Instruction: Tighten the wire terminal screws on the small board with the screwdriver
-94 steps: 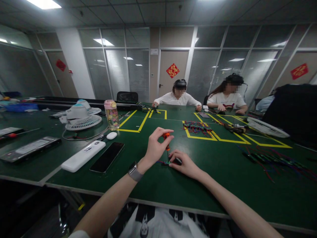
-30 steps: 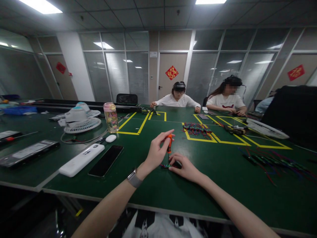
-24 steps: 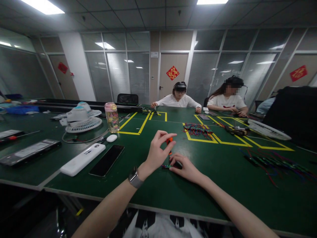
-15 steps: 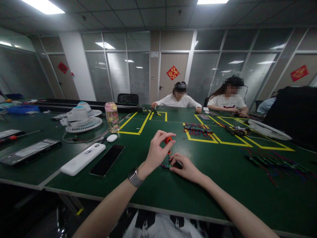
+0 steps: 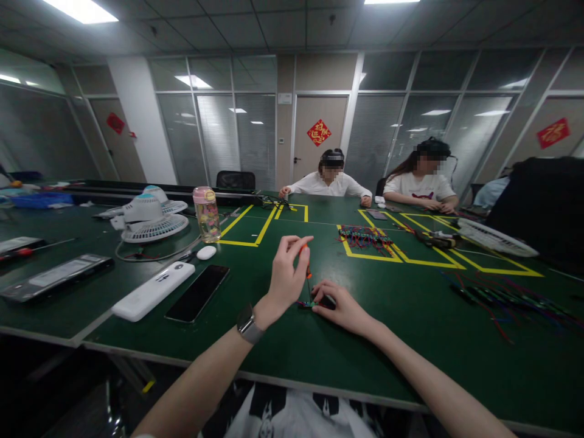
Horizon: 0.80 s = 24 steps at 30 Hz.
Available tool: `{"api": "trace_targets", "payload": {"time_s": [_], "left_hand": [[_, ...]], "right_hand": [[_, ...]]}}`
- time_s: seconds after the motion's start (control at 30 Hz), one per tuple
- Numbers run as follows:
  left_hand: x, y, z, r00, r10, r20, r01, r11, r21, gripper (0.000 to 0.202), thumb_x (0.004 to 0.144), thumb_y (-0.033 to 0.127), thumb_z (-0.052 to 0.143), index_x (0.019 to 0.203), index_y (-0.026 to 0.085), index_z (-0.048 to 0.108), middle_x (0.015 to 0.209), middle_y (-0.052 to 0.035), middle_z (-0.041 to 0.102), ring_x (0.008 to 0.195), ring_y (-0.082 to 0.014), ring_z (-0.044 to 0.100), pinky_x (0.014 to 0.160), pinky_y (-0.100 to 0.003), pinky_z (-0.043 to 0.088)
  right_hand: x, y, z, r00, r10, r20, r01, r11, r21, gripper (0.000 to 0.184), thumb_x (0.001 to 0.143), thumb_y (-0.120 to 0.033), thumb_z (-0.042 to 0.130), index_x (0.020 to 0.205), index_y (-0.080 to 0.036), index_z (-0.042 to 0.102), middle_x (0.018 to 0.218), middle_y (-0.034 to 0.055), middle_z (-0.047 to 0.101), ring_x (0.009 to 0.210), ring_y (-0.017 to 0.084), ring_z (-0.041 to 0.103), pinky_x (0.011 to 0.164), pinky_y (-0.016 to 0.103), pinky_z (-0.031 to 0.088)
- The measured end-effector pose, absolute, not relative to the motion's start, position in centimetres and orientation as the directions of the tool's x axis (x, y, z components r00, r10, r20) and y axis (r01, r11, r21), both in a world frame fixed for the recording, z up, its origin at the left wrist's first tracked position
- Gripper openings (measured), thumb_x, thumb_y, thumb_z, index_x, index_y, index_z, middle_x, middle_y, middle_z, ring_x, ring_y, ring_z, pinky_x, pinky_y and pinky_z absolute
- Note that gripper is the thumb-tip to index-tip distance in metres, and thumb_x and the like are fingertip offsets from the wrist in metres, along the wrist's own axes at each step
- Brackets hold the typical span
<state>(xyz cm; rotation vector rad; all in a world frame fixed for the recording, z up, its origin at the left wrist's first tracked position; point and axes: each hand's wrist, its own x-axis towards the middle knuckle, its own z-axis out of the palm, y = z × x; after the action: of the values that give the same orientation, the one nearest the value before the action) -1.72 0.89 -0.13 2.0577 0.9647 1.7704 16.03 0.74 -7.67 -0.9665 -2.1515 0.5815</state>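
My left hand (image 5: 288, 271), with a watch (image 5: 249, 325) on its wrist, grips the orange handle of a screwdriver (image 5: 309, 275). The screwdriver stands nearly upright, its thin shaft pointing down. At its tip lies a small green circuit board (image 5: 306, 305) with wires, flat on the table. My right hand (image 5: 336, 306) rests on the table and pinches the board's right end between thumb and fingers. Something dark sits under the right palm, mostly covered by the hand. The exact contact of the tip with the board is too small to make out.
Left of my hands lie a black phone (image 5: 198, 294), a white power bank (image 5: 154, 292) and a white oval case (image 5: 207, 252). A bottle (image 5: 207, 216) and white fans (image 5: 152, 222) stand beyond. Wired boards (image 5: 365, 239) lie ahead, more boards (image 5: 511, 304) right. Two people sit opposite.
My left hand has shifted slightly left, and the screwdriver's handle has tilted and turned in its fingers. My right hand and the board stay in place.
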Motion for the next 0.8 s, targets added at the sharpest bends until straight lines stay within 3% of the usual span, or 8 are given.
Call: {"api": "trace_targets", "payload": {"time_s": [0.07,0.13,0.27,0.37,0.47,0.53,0.67,0.8], "left_hand": [[-1.77,1.05,-0.11,0.135,0.683,0.717,0.17,-0.729,0.663,0.034,0.098,0.023,0.04,0.126,0.021,0.058,0.109,-0.0075,0.061,0.093,-0.0154,0.062,0.085,-0.03,0.049],[-1.78,1.21,-0.15,0.185,0.698,0.692,0.077,-0.712,0.698,0.034,0.096,0.023,0.044,0.127,0.021,0.057,0.107,-0.0067,0.063,0.088,-0.0144,0.063,0.081,-0.028,0.051],[-1.75,1.17,-0.21,0.095,0.632,0.769,0.223,-0.766,0.602,0.024,0.083,0.028,0.068,0.106,0.022,0.07,0.093,-0.0028,0.059,0.084,-0.0145,0.058,0.08,-0.027,0.049],[-1.7,0.99,-0.17,0.123,0.622,0.773,0.241,-0.774,0.585,0.025,0.091,0.029,0.057,0.113,0.023,0.068,0.102,-0.0052,0.058,0.095,-0.0162,0.058,0.088,-0.029,0.048],[-1.65,0.98,-0.17,0.235,0.671,0.703,0.062,-0.732,0.678,0.035,0.099,0.026,0.039,0.129,0.022,0.056,0.111,-0.0079,0.062,0.098,-0.0163,0.062,0.085,-0.029,0.051],[-1.65,0.97,-0.17,0.244,0.673,0.698,0.044,-0.727,0.686,0.033,0.097,0.027,0.044,0.127,0.02,0.058,0.105,-0.007,0.064,0.09,-0.0153,0.064,0.08,-0.027,0.052],[-1.72,0.7,-0.01,0.125,0.58,0.805,0.269,-0.801,0.535,0.021,0.086,0.029,0.064,0.105,0.021,0.07,0.09,-0.0032,0.059,0.083,-0.0144,0.058,0.08,-0.027,0.049],[-1.72,0.61,0.09,0.208,0.615,0.76,0.154,-0.788,0.596,0.032,0.097,0.025,0.044,0.123,0.021,0.062,0.108,-0.0069,0.06,0.096,-0.0159,0.061,0.087,-0.029,0.049]], "right_hand": [[16.03,0.72,-7.68,-0.476,0.779,0.408,0.464,0.617,-0.636,0.007,0.077,-0.016,0.069,0.075,-0.018,0.062,0.098,0.0069,0.063,0.091,0.02,0.062,0.086,0.035,0.049],[16.03,0.68,-7.68,-0.475,0.779,0.41,0.464,0.618,-0.635,0.008,0.077,-0.016,0.069,0.075,-0.018,0.061,0.098,0.0069,0.063,0.091,0.02,0.062,0.086,0.035,0.048],[16.0,0.55,-7.6,-0.478,0.772,0.419,0.46,0.626,-0.629,0.009,0.077,-0.016,0.069,0.074,-0.018,0.061,0.098,0.0065,0.063,0.092,0.02,0.061,0.087,0.035,0.048],[15.99,0.49,-7.52,-0.482,0.77,0.418,0.46,0.628,-0.627,0.008,0.078,-0.015,0.069,0.075,-0.018,0.061,0.098,0.0065,0.062,0.092,0.02,0.061,0.087,0.035,0.048],[16.03,0.51,-7.54,-0.488,0.765,0.421,0.462,0.635,-0.619,0.007,0.078,-0.016,0.069,0.076,-0.018,0.062,0.098,0.0064,0.062,0.092,0.02,0.061,0.087,0.035,0.048],[16.05,0.54,-7.56,-0.49,0.762,0.423,0.465,0.639,-0.612,0.007,0.079,-0.016,0.069,0.076,-0.018,0.063,0.098,0.0061,0.062,0.093,0.02,0.061,0.087,0.035,0.048],[15.96,0.51,-7.48,-0.492,0.76,0.424,0.476,0.643,-0.6,0.008,0.079,-0.016,0.07,0.075,-0.018,0.063,0.096,0.0059,0.062,0.092,0.02,0.06,0.086,0.034,0.048],[15.88,0.46,-7.36,-0.493,0.757,0.428,0.474,0.647,-0.597,0.007,0.079,-0.017,0.07,0.076,-0.018,0.064,0.094,0.0055,0.062,0.09,0.02,0.06,0.085,0.034,0.048]]}}
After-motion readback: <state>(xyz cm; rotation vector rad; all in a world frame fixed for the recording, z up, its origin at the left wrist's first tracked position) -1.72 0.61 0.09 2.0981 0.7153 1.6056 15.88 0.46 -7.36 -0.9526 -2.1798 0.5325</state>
